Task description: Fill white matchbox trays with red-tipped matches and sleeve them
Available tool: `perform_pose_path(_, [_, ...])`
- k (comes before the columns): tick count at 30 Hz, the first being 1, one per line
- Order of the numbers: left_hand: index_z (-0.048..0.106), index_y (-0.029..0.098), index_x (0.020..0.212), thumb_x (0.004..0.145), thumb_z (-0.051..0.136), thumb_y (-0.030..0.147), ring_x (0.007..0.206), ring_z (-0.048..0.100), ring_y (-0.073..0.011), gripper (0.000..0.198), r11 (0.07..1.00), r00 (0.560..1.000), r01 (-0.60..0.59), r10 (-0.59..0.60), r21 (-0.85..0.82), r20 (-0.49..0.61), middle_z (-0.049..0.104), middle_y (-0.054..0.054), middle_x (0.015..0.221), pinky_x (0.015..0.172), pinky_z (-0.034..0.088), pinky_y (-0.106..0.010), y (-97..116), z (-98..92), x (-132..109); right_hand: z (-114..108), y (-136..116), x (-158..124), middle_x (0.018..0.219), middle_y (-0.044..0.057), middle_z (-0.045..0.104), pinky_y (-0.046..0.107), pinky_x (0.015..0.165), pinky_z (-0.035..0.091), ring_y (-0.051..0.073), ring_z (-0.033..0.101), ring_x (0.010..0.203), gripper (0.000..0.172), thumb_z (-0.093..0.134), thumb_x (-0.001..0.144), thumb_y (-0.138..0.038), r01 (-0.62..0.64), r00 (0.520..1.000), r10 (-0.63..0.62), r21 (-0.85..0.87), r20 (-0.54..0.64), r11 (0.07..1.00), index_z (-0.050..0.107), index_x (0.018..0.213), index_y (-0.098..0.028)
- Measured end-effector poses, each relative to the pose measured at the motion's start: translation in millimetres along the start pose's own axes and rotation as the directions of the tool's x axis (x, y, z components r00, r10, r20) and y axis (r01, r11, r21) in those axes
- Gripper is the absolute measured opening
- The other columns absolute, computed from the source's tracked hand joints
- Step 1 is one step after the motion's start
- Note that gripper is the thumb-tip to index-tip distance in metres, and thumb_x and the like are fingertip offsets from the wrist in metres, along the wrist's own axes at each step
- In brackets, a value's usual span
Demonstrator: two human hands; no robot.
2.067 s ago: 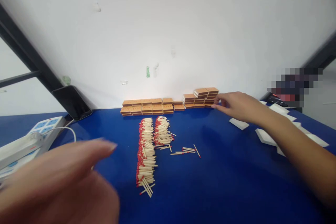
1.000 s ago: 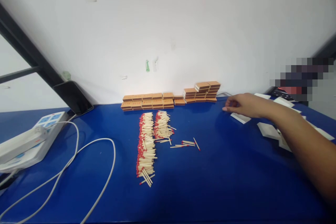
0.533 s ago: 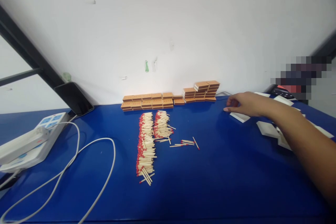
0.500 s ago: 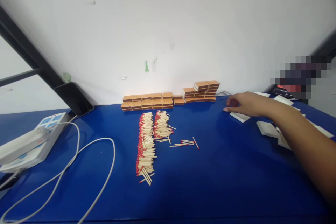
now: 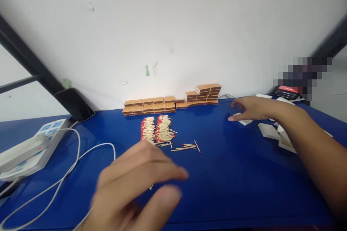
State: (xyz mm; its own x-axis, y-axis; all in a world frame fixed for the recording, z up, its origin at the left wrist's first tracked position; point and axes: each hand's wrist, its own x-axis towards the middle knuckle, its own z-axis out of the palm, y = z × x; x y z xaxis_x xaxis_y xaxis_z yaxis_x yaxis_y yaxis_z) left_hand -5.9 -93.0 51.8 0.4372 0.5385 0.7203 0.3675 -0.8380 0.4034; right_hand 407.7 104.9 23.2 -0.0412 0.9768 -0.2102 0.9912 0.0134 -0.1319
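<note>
My left hand (image 5: 135, 184) hovers blurred over the near end of the rows of red-tipped matches (image 5: 158, 131), fingers spread and pointing right, holding nothing. My right hand (image 5: 251, 110) reaches out to the far right, with its fingers resting on a white matchbox tray (image 5: 244, 121) that lies on the blue table (image 5: 230, 173). A few loose matches (image 5: 187, 147) lie right of the rows. Orange matchbox sleeves (image 5: 173, 101) are stacked along the wall.
More white trays (image 5: 268, 131) lie under and beyond my right forearm. A white power strip (image 5: 29, 148) with a white cable (image 5: 81, 155) sits at the left. A dark phone (image 5: 74, 104) leans against the wall. A black and red device (image 5: 287, 92) stands far right.
My left hand has come into view from below and now covers the near part of the match rows. My right hand has spread its fingers onto the white tray.
</note>
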Motion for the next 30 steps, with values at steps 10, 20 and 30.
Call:
perform_pose_path(10, [0.078, 0.020, 0.101, 0.100, 0.066, 0.035, 0.082, 0.073, -0.0206, 0.019, 0.916, 0.991, 0.091, -0.123, 0.390, 0.058, 0.079, -0.004, 0.090, 0.075, 0.054, -0.036, -119.5, 1.1, 42.9, -0.6, -7.6, -6.6, 0.091, 0.017, 0.076, 0.039, 0.070, 0.046, 0.029, 0.069, 0.079, 0.032, 0.074, 0.081, -0.045, 0.102, 0.994, -0.102, 0.021, 0.043, 0.995, 0.071, 0.093, -0.015])
perform_pose_path(20, [0.060, 0.016, 0.141, 0.094, 0.079, 0.038, 0.104, 0.066, -0.0228, 0.055, 0.984, 0.998, -0.010, -0.003, 0.177, 0.069, 0.074, -0.010, 0.117, 0.093, 0.055, -0.040, -96.5, 34.5, 19.2, 34.6, -145.7, -73.0, 0.121, 0.011, 0.072, 0.038, 0.087, 0.055, 0.025, 0.070, 0.105, 0.047, 0.066, 0.099, -0.036, 0.782, 0.503, -0.679, -0.054, -0.535, 0.621, 0.057, 0.143, -0.022])
perform_pose_path(30, [0.070, 0.015, 0.125, 0.092, 0.082, 0.032, 0.096, 0.066, -0.0228, 0.040, 0.990, 0.992, -0.052, 0.036, 0.134, 0.120, 0.077, -0.008, 0.102, 0.088, 0.057, -0.040, -108.4, 37.4, 11.6, 55.3, -161.2, -82.2, 0.119, 0.010, 0.072, 0.033, 0.080, 0.054, 0.022, 0.070, 0.098, 0.030, 0.066, 0.101, -0.032, 0.828, 0.423, -0.717, -0.085, -0.554, 0.555, 0.057, 0.126, -0.019])
